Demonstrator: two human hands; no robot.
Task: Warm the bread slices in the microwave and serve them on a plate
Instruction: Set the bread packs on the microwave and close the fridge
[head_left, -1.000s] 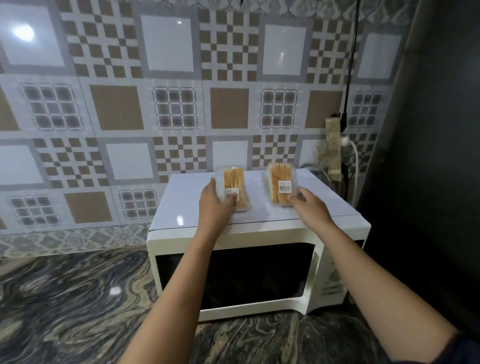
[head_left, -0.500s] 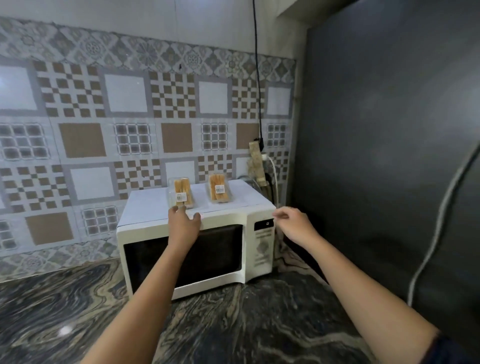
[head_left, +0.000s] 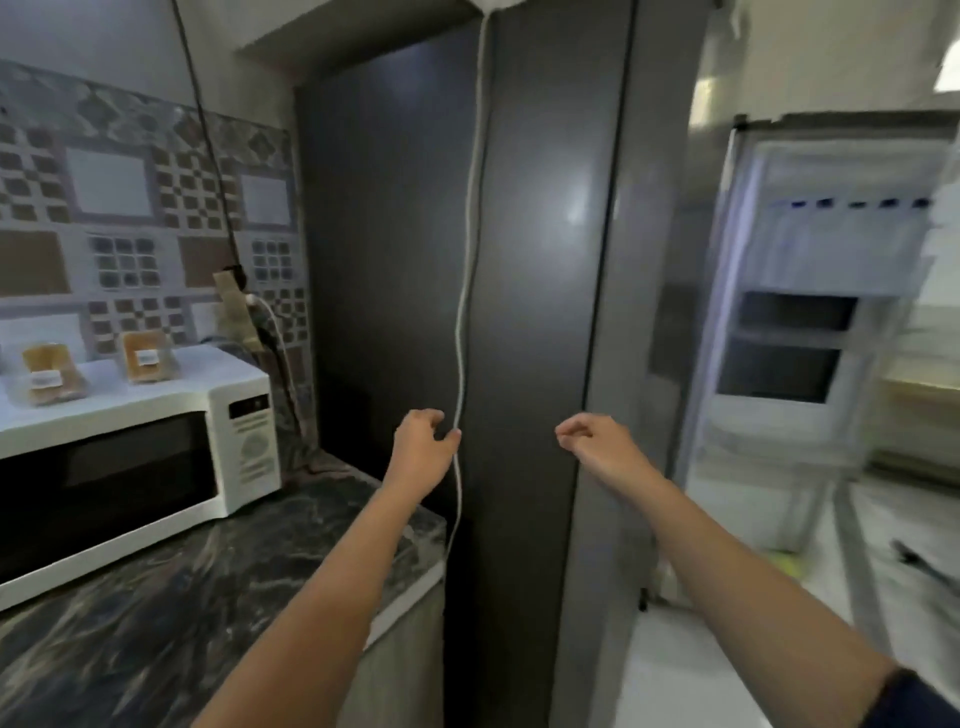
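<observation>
Two clear packs of bread slices lie on top of the white microwave (head_left: 130, 447) at the far left: one pack (head_left: 49, 374) near the frame edge, the other pack (head_left: 145, 358) further right. The microwave door is closed. My left hand (head_left: 423, 449) hangs in the air in front of the dark fridge side, fingers loosely curled, holding nothing. My right hand (head_left: 597, 447) floats beside it, also loosely curled with nothing in it. Both hands are well away from the bread. No plate is in view.
A dark marbled counter (head_left: 208, 582) carries the microwave. A tall grey fridge (head_left: 519, 260) fills the middle, with a thin white cable (head_left: 465, 291) down its side. Its door (head_left: 810, 332) stands open at the right. Plugs and cords (head_left: 249, 312) sit behind the microwave.
My view has swung right from the microwave to the fridge. Both hands left the bread packs on the microwave top and moved right, now empty in mid-air.
</observation>
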